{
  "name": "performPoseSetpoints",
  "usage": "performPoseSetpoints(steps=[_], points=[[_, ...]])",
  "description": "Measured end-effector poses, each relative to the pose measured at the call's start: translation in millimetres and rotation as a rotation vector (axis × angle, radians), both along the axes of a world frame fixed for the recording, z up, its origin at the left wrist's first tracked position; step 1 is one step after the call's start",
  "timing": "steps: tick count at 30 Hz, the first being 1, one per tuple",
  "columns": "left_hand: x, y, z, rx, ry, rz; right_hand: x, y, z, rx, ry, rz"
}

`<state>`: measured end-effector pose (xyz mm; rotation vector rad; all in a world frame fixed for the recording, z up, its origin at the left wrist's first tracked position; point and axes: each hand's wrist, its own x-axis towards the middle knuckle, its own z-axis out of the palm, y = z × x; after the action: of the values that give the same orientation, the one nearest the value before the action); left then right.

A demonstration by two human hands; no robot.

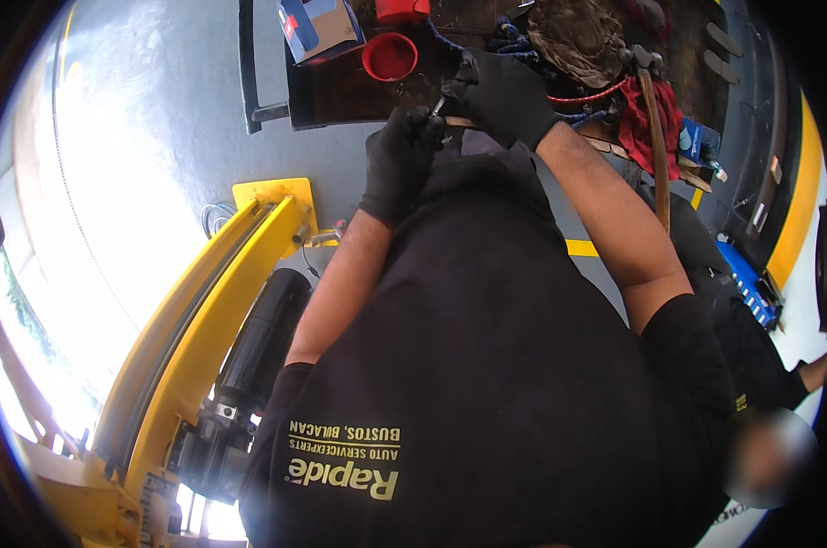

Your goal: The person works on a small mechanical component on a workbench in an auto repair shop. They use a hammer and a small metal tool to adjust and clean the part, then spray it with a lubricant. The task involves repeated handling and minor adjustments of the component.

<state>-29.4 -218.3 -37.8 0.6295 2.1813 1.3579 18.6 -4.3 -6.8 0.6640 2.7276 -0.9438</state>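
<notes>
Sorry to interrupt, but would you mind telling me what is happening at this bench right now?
A person in a black shirt works with both gloved hands close together above a cluttered tool tray. The left hand and the right hand pinch a small metal part between them; what it is cannot be made out. A red cup sits just beyond, a hammer lies to the right, and a yellow lift post stands at the left.

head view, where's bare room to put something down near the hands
Bare grey floor lies left of the dark tray, above the yellow lift post. The tray is crowded: red cup, rags, hammer.
</notes>
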Motion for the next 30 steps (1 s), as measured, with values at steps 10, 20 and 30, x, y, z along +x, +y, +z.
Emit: performPoseSetpoints(steps=[10, 20, 30], points=[[-0.6, -1.3, 1.9, -0.021, -0.021, -0.009, 2.9, -11.7, -5.9, 0.100, 0.171, 0.238], [3.0, -1.7, 4.6, -0.086, 0.121, -0.024, 2.0, -2.6, -10.5, 0.000, 0.116, 0.091], [8.3, 5.2, 11.3, -0.122, 0.120, 0.071, 6.6, -1.3, -22.7, 0.153, 0.126, 0.051]])
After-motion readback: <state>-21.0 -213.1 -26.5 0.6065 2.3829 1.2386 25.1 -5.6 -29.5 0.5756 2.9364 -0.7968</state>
